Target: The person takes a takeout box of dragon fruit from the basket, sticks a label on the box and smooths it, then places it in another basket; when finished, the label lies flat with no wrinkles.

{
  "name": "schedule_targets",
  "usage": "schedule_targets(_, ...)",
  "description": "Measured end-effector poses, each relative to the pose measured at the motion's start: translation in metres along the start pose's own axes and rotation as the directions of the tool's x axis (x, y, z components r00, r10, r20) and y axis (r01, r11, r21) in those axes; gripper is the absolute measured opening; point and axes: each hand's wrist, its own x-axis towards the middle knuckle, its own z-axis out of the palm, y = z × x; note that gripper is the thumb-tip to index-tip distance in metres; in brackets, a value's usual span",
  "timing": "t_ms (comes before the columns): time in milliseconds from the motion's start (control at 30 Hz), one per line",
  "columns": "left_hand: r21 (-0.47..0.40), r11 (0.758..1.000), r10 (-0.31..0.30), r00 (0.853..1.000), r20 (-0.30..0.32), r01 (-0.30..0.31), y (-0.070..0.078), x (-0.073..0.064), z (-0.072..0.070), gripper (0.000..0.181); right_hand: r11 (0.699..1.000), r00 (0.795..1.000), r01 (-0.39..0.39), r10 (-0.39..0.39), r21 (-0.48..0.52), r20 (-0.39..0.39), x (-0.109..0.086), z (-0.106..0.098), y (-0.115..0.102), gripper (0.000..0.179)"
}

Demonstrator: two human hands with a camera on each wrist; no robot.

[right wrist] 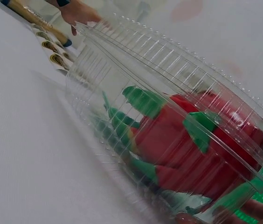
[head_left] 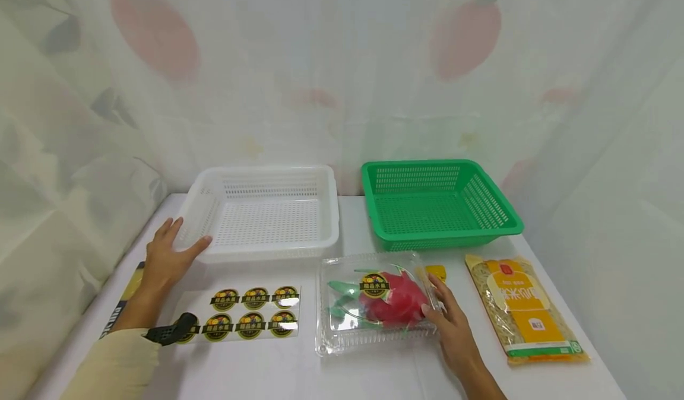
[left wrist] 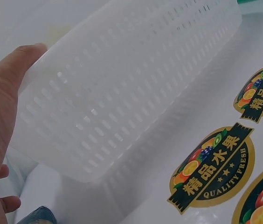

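Note:
My left hand (head_left: 167, 256) grips the front left corner of a white plastic basket (head_left: 269, 247), the thumb over the rim and the fingers at the left side. The thumb and rim also show in the left wrist view. My right hand (head_left: 453, 323) holds the right edge of a clear plastic clamshell box (head_left: 342, 343), thumb on top and some fingers hidden. Inside the box lies a red dragon fruit (right wrist: 183, 144) with green tips. A round black and gold sticker (head_left: 374, 285) is on the lid. A sheet of similar stickers (head_left: 251, 324) lies between my hands.
A green basket (head_left: 446, 232) stands at the back right. A bag of noodles (head_left: 526, 308) lies right of my right hand. Something yellow (head_left: 436, 272) shows behind the box. A dark blue and tan pack (head_left: 125, 290) lies partly under my left forearm. Curtains hang behind.

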Motion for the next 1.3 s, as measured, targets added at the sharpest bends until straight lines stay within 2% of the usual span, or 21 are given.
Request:
schedule_targets(233,-0.011,1.000,-0.007,1.000,0.006,0.007,-0.003,0.000,0.000,0.093,0.996,0.995,0.081,-0.082,0.027,0.055,-0.003,-0.001,-0.003,0.050)
schedule_targets(433,-0.014,1.000,-0.017,1.000,0.008,0.017,-0.005,-0.005,-0.001,0.093,0.995,0.994,0.102,-0.102,0.004,0.041,-0.001,0.003,-0.004,0.045)
schedule_targets(667,-0.024,1.000,-0.019,1.000,0.008,0.019,-0.004,-0.004,0.000,0.094,0.990,0.999,0.032,-0.029,0.135,-0.027,-0.004,0.007,-0.001,0.044)
schedule_targets(800,-0.023,0.999,-0.025,1.000,0.018,0.026,-0.001,-0.004,0.002,0.095,0.980,0.997,0.027,-0.012,0.196,-0.075,-0.009,0.007,0.001,0.043)
schedule_targets(933,-0.021,1.000,-0.022,1.000,0.021,0.022,0.001,-0.003,0.002,0.095,0.960,0.995,0.015,0.014,0.278,-0.101,-0.012,0.007,-0.002,0.045)
schedule_targets(1133,-0.017,0.999,-0.028,0.999,0.027,0.029,0.004,-0.002,0.000,0.096,0.929,0.985,-0.079,0.130,0.361,-0.117,-0.018,0.008,-0.011,0.049)
schedule_targets(1300,-0.017,0.999,-0.030,0.999,0.037,0.030,0.003,-0.002,-0.002,0.097,0.900,0.986,-0.072,0.130,0.429,-0.107,-0.023,0.006,-0.021,0.049)
